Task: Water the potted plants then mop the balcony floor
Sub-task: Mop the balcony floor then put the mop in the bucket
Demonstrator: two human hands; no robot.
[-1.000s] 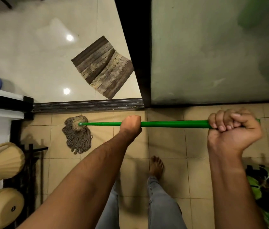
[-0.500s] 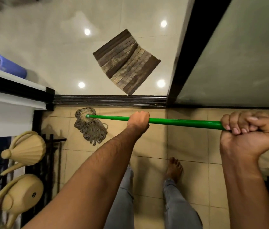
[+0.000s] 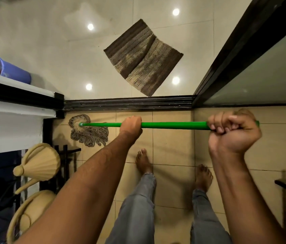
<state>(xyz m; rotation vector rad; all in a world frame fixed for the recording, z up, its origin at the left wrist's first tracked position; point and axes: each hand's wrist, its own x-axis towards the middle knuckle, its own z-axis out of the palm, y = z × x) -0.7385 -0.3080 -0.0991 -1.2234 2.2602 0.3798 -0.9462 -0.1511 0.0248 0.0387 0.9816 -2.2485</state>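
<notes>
I hold a mop with a green handle (image 3: 172, 125) that runs level across the view. My left hand (image 3: 132, 125) grips the handle near its middle. My right hand (image 3: 233, 131) is closed around the handle's top end at the right. The grey string mop head (image 3: 89, 133) lies spread on the beige balcony tiles (image 3: 172, 152), in the corner by the black sliding-door track (image 3: 128, 103). Two beige watering cans (image 3: 40, 162) sit on a black stand at the left. No potted plant is in view.
A striped brown mat (image 3: 143, 56) lies on the glossy indoor floor beyond the track. A glass door with a black frame (image 3: 240, 44) stands at the right. A blue bucket (image 3: 7, 69) rests on a white ledge at the left. My bare feet (image 3: 143, 161) stand on the tiles.
The view has swung left, so the potted plant at the right has left the frame. The mop head now lies in the corner by the track, spread to the right. My left foot has stepped forward.
</notes>
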